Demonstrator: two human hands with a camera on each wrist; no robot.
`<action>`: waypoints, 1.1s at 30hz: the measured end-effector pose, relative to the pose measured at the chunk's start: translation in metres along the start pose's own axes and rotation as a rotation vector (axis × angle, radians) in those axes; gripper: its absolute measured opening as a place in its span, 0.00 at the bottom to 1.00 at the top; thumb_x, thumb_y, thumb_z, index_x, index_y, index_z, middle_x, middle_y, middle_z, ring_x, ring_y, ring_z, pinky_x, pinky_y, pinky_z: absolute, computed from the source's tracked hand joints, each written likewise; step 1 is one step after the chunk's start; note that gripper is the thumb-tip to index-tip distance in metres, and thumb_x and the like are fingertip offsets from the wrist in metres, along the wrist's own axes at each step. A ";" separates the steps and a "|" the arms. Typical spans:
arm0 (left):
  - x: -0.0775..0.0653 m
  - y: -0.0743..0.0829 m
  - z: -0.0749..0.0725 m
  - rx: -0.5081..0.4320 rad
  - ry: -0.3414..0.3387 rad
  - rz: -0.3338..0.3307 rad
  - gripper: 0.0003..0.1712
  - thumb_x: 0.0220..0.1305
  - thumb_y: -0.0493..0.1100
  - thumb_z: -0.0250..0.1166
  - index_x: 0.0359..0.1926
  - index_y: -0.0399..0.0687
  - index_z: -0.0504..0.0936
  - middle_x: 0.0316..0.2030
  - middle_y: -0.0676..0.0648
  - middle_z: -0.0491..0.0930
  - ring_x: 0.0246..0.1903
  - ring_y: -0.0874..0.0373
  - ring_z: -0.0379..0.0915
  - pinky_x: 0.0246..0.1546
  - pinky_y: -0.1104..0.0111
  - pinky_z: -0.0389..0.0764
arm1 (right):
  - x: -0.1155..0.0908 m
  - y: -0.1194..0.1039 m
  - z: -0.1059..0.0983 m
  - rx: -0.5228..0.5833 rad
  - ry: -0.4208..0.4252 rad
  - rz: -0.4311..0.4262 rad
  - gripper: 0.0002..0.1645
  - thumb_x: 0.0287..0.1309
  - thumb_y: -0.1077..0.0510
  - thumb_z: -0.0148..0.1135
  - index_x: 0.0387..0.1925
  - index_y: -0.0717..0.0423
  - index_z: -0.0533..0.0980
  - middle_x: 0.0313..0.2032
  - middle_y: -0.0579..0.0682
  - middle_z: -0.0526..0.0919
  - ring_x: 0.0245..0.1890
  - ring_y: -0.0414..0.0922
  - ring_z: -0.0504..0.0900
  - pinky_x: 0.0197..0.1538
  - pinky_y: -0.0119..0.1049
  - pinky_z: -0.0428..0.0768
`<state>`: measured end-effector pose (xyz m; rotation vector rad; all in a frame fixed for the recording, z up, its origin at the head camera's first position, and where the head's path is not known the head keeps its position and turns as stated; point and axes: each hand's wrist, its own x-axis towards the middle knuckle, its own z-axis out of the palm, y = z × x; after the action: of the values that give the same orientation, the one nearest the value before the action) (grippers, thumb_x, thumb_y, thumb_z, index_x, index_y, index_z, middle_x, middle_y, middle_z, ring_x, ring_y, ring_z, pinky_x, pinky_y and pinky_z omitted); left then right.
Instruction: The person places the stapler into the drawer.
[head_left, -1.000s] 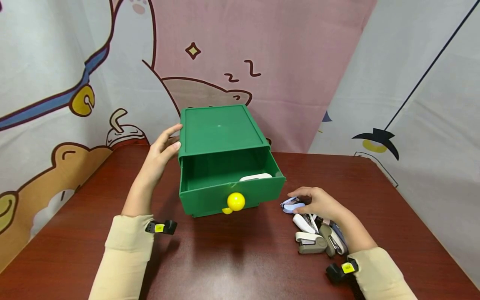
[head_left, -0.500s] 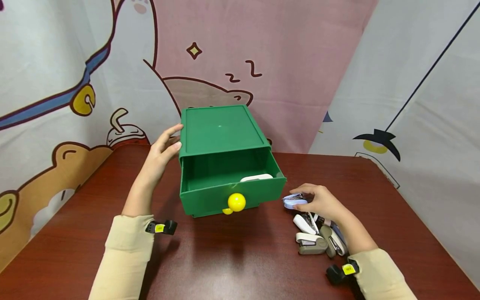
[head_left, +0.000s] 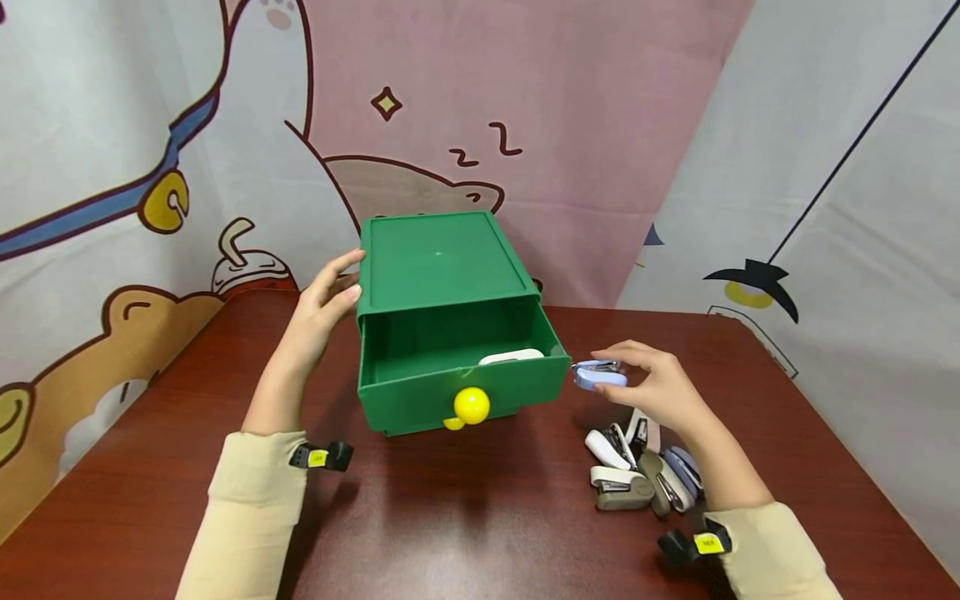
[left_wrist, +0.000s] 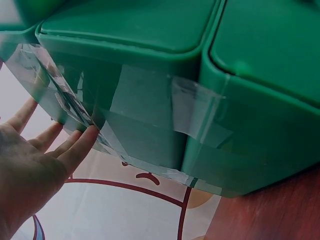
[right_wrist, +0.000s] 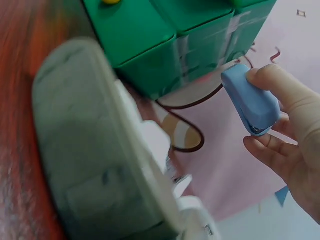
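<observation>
A green drawer box [head_left: 446, 258] stands on the table with its upper drawer [head_left: 420, 398] pulled out; a yellow ball knob [head_left: 472, 405] is on the drawer's front. Inside the drawer a white rounded thing [head_left: 512, 356] shows in part. My left hand [head_left: 318, 304] touches the box's left side with extended fingers; in the left wrist view the fingertips [left_wrist: 91, 131] rest against that taped side. Between thumb and fingers my right hand [head_left: 656, 387] pinches a light blue stapler [head_left: 600, 375], just right of the drawer and above the table. The right wrist view shows this stapler [right_wrist: 252, 97] too.
Several small staplers lie bunched on the table below my right hand: a white one [head_left: 609, 448], a grey-green and white one [head_left: 624, 488], and a dark blue one [head_left: 684, 471] among them. A patterned cloth [head_left: 600, 125] hangs behind the table [head_left: 480, 533].
My right hand has lifted the light blue stapler up off the table, away from the other staplers. The left hand and the box have stayed in place.
</observation>
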<state>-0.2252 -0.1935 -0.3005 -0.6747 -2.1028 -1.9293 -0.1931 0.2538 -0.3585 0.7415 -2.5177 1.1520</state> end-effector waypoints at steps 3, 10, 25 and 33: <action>0.000 0.000 0.000 -0.002 0.000 -0.003 0.28 0.71 0.42 0.50 0.70 0.44 0.63 0.63 0.40 0.65 0.63 0.50 0.59 0.55 0.58 0.66 | 0.001 -0.016 -0.004 -0.013 0.040 -0.063 0.24 0.42 0.70 0.74 0.46 0.61 0.82 0.43 0.52 0.81 0.34 0.40 0.75 0.32 0.27 0.74; -0.001 0.001 0.000 0.013 -0.002 -0.014 0.28 0.71 0.42 0.51 0.70 0.45 0.62 0.64 0.40 0.64 0.64 0.50 0.58 0.57 0.54 0.64 | 0.005 -0.066 -0.015 -0.008 0.096 -0.161 0.23 0.37 0.77 0.72 0.42 0.70 0.81 0.39 0.59 0.81 0.32 0.41 0.76 0.34 0.25 0.74; 0.000 0.000 0.000 0.015 -0.006 -0.009 0.28 0.72 0.44 0.51 0.71 0.46 0.62 0.64 0.38 0.64 0.63 0.50 0.59 0.56 0.58 0.65 | 0.020 -0.106 -0.029 -0.012 0.247 -0.241 0.26 0.33 0.80 0.72 0.42 0.70 0.82 0.37 0.58 0.82 0.31 0.37 0.74 0.31 0.26 0.71; -0.001 0.001 0.001 0.009 -0.001 -0.015 0.28 0.71 0.43 0.51 0.71 0.46 0.62 0.64 0.39 0.64 0.63 0.50 0.59 0.57 0.55 0.64 | 0.035 -0.105 -0.028 0.038 0.277 -0.265 0.28 0.32 0.78 0.75 0.43 0.65 0.83 0.40 0.54 0.83 0.36 0.39 0.76 0.39 0.26 0.72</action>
<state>-0.2238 -0.1931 -0.2996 -0.6593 -2.1219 -1.9268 -0.1630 0.2054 -0.2598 0.8326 -2.1053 1.1254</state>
